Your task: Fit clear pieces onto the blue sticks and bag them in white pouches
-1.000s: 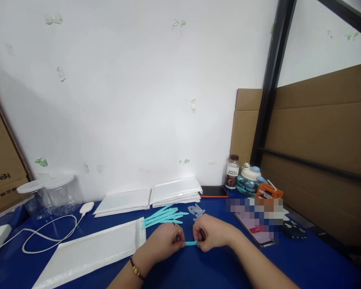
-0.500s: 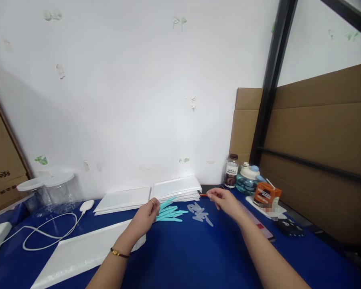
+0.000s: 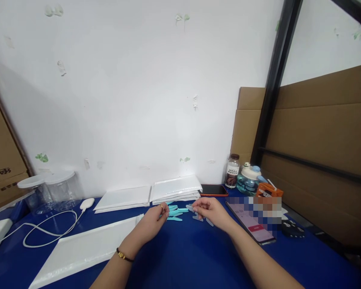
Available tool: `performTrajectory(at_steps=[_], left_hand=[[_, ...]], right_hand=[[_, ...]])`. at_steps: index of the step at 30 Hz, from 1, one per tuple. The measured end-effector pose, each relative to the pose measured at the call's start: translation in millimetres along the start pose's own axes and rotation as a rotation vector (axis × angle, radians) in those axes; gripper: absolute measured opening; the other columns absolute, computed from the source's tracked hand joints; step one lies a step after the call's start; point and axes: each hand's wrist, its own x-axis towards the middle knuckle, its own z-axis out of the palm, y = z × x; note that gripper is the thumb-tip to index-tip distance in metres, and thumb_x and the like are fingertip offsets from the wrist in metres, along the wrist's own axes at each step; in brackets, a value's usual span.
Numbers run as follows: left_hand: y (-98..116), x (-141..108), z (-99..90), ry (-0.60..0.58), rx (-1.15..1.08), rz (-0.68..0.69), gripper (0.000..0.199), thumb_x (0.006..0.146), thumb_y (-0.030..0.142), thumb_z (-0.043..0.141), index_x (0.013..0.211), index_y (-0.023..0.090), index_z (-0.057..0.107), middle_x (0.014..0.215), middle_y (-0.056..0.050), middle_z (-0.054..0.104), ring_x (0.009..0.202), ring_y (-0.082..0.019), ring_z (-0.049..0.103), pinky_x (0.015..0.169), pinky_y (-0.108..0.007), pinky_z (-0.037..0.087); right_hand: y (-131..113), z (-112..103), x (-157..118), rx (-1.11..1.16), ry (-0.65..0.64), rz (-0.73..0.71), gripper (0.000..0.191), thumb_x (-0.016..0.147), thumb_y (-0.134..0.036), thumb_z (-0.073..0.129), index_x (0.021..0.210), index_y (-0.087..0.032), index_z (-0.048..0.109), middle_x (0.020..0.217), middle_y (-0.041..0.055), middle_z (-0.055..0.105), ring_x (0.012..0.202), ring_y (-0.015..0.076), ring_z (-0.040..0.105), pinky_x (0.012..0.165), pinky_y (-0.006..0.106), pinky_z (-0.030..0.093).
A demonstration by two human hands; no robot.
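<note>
Left hand: While its fingers are brought together at the near left edge of the turquoise strips, the left hand [image 3: 153, 220] is seen partly curled; whether a strip is grasped cannot be told.
Right hand: The thumb and fingers of the right hand [image 3: 213, 212] are drawn close above the translucent pieces; whether one is pinched cannot be told.
Turquoise strips: Several turquoise strips [image 3: 176, 214] are left loose, just beyond and to the right of the left hand's fingertips; they are slim, smooth and seemingly plastic, and are laid across one another.
Translucent pieces: The translucent pieces [image 3: 209, 222] are scattered under and around the right hand's fingertips; they are short, flat and frosted, and are partly hidden by it.
Progress: No joined pair can be made out, and both kinds are seen loose between the hands; how much has been finished cannot be judged.
White envelope: The white envelope [image 3: 90, 247] is laid flat to the left of the left hand, glossy, with a raised edge.
Envelope stacks: The left stack [image 3: 123, 198] and right stack [image 3: 177, 188] are set beyond the left hand; whether they are filled cannot be told.
Bench: Everything is carried by a smooth, deep blue bench [image 3: 180, 257] beneath both hands.
</note>
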Motion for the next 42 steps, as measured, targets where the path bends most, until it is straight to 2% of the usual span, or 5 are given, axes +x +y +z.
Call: performTrajectory(at_steps=[10,22,29,36,42], left_hand=[[2,0,0.7,-0.028,0.003,0.010,0.018,0.084,0.030,0.034,0.080,0.019,0.047,0.070,0.002,0.050,0.065,-0.012,0.045,0.062,-0.022,0.036],[2,-4,17.5,-0.317,0.041,-0.049,0.018,0.073,0.032,0.053,0.078,0.019,0.063,0.070,0.001,0.062,0.064,-0.011,0.054,0.057,-0.020,0.038],[-13,1,7.4,-0.037,0.361,-0.109,0.018,0.074,0.028,0.054,0.090,0.022,0.061,0.093,-0.003,0.060,0.084,-0.017,0.055,0.072,-0.025,0.038],[-21,7,13.1,-0.022,0.414,-0.092,0.013,0.077,0.024,0.051,0.082,0.020,0.062,0.088,-0.004,0.060,0.089,-0.018,0.053,0.072,-0.026,0.037],[-14,6,16.6,-0.073,0.327,-0.096,0.011,0.073,0.028,0.056,0.074,0.020,0.063,0.081,-0.001,0.062,0.078,-0.016,0.054,0.065,-0.024,0.036]], right_hand=[[2,3,1,-0.085,0.001,-0.024,0.034,0.070,-0.045,0.064,0.082,-0.012,0.064,0.055,-0.0005,0.058,0.050,0.0109,0.055,0.050,0.021,0.042],[1,-5,-9,-0.268,-0.366,0.127,0.025,0.066,-0.036,0.066,0.076,-0.013,0.069,0.057,0.0001,0.059,0.041,0.0089,0.051,0.044,0.018,0.037],[8,-28,-3,-0.661,-0.042,-0.004,0.010,0.069,-0.018,0.056,0.069,-0.015,0.066,0.063,0.0012,0.062,0.054,0.0107,0.053,0.050,0.019,0.037],[17,-6,0,-0.900,-0.101,-0.093,0.007,0.067,-0.015,0.059,0.069,-0.016,0.066,0.075,0.0044,0.063,0.067,0.0147,0.055,0.058,0.021,0.037],[19,1,1,-0.753,-0.193,-0.092,0.013,0.071,-0.014,0.052,0.070,-0.016,0.064,0.069,0.0025,0.063,0.058,0.0110,0.054,0.052,0.018,0.036]])
